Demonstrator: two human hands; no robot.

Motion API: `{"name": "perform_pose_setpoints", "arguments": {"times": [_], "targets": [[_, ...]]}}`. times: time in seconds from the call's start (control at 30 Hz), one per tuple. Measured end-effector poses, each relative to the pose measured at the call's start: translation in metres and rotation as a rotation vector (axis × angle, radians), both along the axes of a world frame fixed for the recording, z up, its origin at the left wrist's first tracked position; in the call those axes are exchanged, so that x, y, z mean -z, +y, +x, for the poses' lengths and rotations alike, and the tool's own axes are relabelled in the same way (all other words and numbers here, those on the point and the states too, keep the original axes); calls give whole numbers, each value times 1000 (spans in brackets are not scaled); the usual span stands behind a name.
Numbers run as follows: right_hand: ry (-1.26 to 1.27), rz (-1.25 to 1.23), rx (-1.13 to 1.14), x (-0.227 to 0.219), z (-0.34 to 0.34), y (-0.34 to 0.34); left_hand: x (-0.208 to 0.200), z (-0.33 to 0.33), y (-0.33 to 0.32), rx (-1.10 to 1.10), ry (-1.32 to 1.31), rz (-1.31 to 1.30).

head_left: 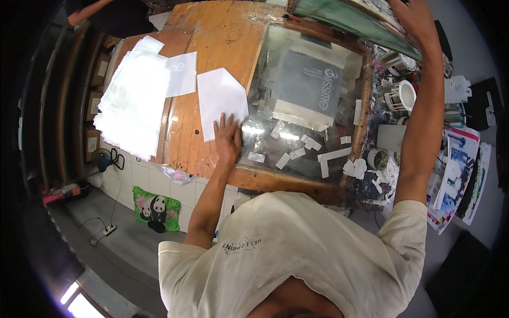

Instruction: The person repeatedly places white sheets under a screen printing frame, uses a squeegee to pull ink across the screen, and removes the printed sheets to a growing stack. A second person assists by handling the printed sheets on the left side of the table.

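Note:
My left hand point(228, 139) lies flat with fingers spread on the lower part of a white sheet point(220, 98), whose right edge meets the glass panel point(254, 114). Under or on that glass is a dark grey rectangle point(305, 79) with light printed lettering, bordered by pale strips. My right arm reaches far up to the right, where my right hand point(416, 21) is at the edge of a tilted screen-printing frame point(352, 16) with a greenish mesh. Its fingers close over the frame's side, though the picture's top edge cuts them off in part.
A pile of white sheets point(132, 106) lies left on the wooden table point(217, 32), a printed one point(182, 74) on its right side. Tape pieces point(297, 153) dot the glass. Paint cans point(400, 95) and crumpled tissue point(355, 168) line the right. Another person's arm point(87, 10) shows far left.

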State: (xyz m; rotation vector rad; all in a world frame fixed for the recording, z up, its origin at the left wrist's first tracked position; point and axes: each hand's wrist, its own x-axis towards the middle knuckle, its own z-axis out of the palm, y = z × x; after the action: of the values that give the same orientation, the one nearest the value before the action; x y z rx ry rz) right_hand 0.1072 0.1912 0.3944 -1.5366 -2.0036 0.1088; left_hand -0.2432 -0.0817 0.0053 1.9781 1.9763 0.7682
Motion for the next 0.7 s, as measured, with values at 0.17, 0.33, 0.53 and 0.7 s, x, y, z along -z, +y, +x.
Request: {"name": "perform_pose_setpoints", "arguments": {"times": [0.17,0.33,0.53,0.7], "targets": [[-29,2,-10,6,13,2,-45,49,41,-83,-320,269],[-40,11,10,4,7,-6,-6,68,25,111,105,-9],[-39,35,17,8,11,-8,-9,69,34,80,20,-3],[-80,53,17,11,16,-4,-5,85,66,-9,289,-113]]}}
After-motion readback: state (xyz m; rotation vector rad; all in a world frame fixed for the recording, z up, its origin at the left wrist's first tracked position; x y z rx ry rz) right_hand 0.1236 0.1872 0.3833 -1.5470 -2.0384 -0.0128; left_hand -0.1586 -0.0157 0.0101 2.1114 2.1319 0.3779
